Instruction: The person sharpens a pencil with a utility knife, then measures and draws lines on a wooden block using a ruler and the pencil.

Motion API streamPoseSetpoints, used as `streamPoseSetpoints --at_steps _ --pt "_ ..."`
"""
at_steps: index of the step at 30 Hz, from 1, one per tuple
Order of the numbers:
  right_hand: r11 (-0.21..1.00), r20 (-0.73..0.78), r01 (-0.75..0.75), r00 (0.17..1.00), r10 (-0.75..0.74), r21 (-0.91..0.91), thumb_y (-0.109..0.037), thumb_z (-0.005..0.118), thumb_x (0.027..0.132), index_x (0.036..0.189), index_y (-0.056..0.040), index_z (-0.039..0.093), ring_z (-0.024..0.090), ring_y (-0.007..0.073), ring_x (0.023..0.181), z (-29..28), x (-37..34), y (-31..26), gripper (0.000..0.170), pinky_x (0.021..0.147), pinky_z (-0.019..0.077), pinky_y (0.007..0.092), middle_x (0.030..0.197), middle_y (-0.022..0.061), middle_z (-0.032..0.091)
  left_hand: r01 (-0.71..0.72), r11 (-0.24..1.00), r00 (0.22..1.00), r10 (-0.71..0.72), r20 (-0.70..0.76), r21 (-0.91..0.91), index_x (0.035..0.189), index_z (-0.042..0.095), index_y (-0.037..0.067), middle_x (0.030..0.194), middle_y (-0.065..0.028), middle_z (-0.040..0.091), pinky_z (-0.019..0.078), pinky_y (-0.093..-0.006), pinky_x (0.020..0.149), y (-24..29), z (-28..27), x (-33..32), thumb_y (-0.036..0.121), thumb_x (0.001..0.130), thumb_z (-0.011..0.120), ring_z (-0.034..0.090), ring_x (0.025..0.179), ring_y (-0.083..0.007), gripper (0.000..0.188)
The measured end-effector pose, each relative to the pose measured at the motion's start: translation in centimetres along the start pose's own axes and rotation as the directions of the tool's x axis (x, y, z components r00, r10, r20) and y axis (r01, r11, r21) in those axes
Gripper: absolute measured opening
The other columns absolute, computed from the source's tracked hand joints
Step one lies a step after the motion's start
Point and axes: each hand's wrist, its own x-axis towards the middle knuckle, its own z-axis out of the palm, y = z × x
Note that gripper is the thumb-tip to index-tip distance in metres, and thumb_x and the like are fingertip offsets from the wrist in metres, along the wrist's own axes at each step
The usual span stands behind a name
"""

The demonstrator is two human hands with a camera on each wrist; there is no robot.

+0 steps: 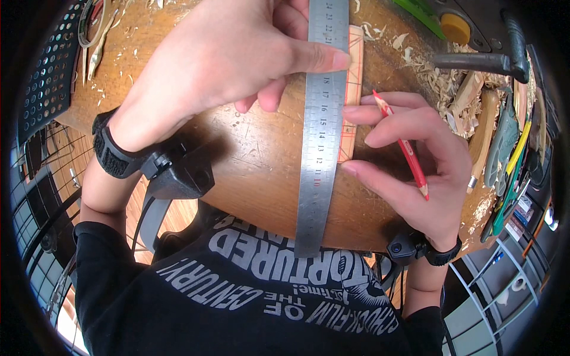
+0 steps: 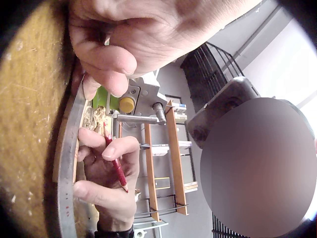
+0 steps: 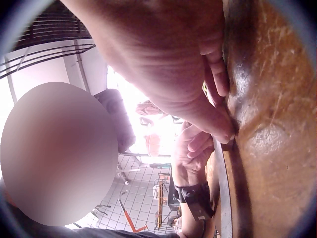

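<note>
A steel ruler [image 1: 322, 118] lies lengthwise along the left side of a narrow wooden strip [image 1: 350, 89] with red and dark pencil lines. My left hand [image 1: 219, 59] reaches over the ruler, its extended thumb pressing on it near the strip; two other fingertips show bent left of the ruler. At the strip's right side, my right hand [image 1: 421, 148] touches it with thumb and fingertips. A red pencil [image 1: 407, 148], pointed at both ends, is held among the right fingers, clear of the strip. In the left wrist view the ruler [image 2: 67, 163] stands along the strip's edge.
Wood shavings [image 1: 442, 95] and several tools [image 1: 504, 154] lie at the right of the wooden table [image 1: 255, 172]. A metal bar [image 1: 475, 61] juts in at the upper right. A perforated black panel [image 1: 50, 71] stands at the left. The ruler's near end overhangs the table's front edge.
</note>
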Motion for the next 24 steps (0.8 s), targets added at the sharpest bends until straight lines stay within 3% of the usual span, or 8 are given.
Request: streamPoseSetpoints --at_steps 2,5,8,14,16,17,19,24 --pt "1.0 0.0 -0.002 1.0 0.002 -0.003 0.006 0.079 0.066 0.092 -0.0047 0.058 0.057 0.0241 0.11 0.0 0.0 0.0 0.034 0.097 0.044 0.0359 0.105 0.0156 0.068 0.036 0.998 0.999 -0.036 -0.012 0.049 0.089 0.053 -0.004 0.062 -0.0042 0.059 0.0345 -0.0213 0.029 0.1 0.4 -0.1 0.01 0.085 0.071 0.05 0.035 -0.0077 0.023" --pt "1.0 0.002 -0.005 1.0 0.005 0.0 0.006 0.079 0.066 0.091 -0.0045 0.059 0.057 0.0243 0.109 0.0 0.0 -0.1 0.034 0.096 0.0444 0.0357 0.105 0.0159 0.068 -0.04 0.987 0.992 0.059 -0.116 0.157 0.089 0.053 -0.004 0.063 -0.0045 0.06 0.0347 -0.0211 0.029 -0.2 0.9 -0.4 0.009 0.085 0.07 0.05 0.035 -0.0076 0.022" --pt "1.0 0.007 0.013 1.0 -0.013 -0.007 0.006 0.079 0.066 0.091 -0.0044 0.059 0.057 0.0243 0.109 -0.1 0.0 0.0 0.034 0.095 0.0449 0.0356 0.105 0.0162 0.068 -0.076 0.997 0.997 0.076 0.001 0.03 0.089 0.053 -0.004 0.063 -0.0046 0.06 0.0346 -0.0208 0.029 -0.7 0.0 0.1 0.008 0.085 0.07 0.05 0.036 -0.0074 0.021" --pt "1.0 0.008 0.009 1.0 -0.009 0.002 0.006 0.079 0.066 0.091 -0.0043 0.059 0.057 0.0241 0.109 -0.1 0.1 0.0 0.034 0.094 0.0458 0.0354 0.104 0.0163 0.069 0.173 0.984 0.984 -0.175 -0.019 -0.05 0.088 0.054 -0.004 0.063 -0.0043 0.06 0.0342 -0.0206 0.029 1.3 0.1 -0.1 0.009 0.085 0.07 0.05 0.035 -0.0072 0.021" --pt "1.0 0.007 0.012 1.0 -0.012 -0.001 0.006 0.079 0.066 0.091 -0.0042 0.059 0.057 0.0241 0.109 -0.1 0.1 0.1 0.033 0.094 0.0459 0.0354 0.104 0.0161 0.069 0.01 0.999 1.0 -0.01 0.0 -0.034 0.088 0.053 -0.003 0.063 -0.0042 0.06 0.0342 -0.0206 0.029 0.6 0.2 -0.5 0.008 0.085 0.07 0.05 0.035 -0.0071 0.021" --pt "1.0 0.006 0.015 1.0 -0.015 -0.004 0.005 0.079 0.066 0.091 -0.0042 0.059 0.057 0.0241 0.109 -0.1 0.1 0.2 0.033 0.094 0.046 0.0353 0.103 0.0159 0.069 0.01 0.999 1.0 -0.01 0.0 -0.034 0.088 0.053 -0.003 0.063 -0.0042 0.06 0.0342 -0.0206 0.029 0.4 0.6 -0.6 0.008 0.085 0.07 0.05 0.035 -0.0071 0.021" --pt "1.0 0.001 0.01 1.0 -0.01 0.0 0.005 0.079 0.066 0.091 -0.0042 0.059 0.057 0.0241 0.108 0.0 0.1 0.1 0.033 0.094 0.0461 0.0353 0.103 0.0158 0.069 -0.019 0.986 0.99 0.041 -0.133 0.163 0.087 0.053 -0.003 0.062 -0.004 0.059 0.0341 -0.0207 0.029 0.3 1.4 -0.6 0.009 0.085 0.071 0.05 0.035 -0.007 0.021" --pt "0.999 0.001 0.044 0.999 -0.044 -0.003 0.005 0.079 0.066 0.091 -0.0039 0.059 0.057 0.024 0.108 -0.1 0.1 0.3 0.033 0.093 0.0465 0.035 0.103 0.0157 0.069 -0.016 1.0 1.0 0.017 -0.018 0.023 0.087 0.053 -0.002 0.062 -0.0037 0.059 0.0338 -0.021 0.028 -0.7 -0.1 0.2 0.01 0.085 0.071 0.049 0.035 -0.0069 0.022"
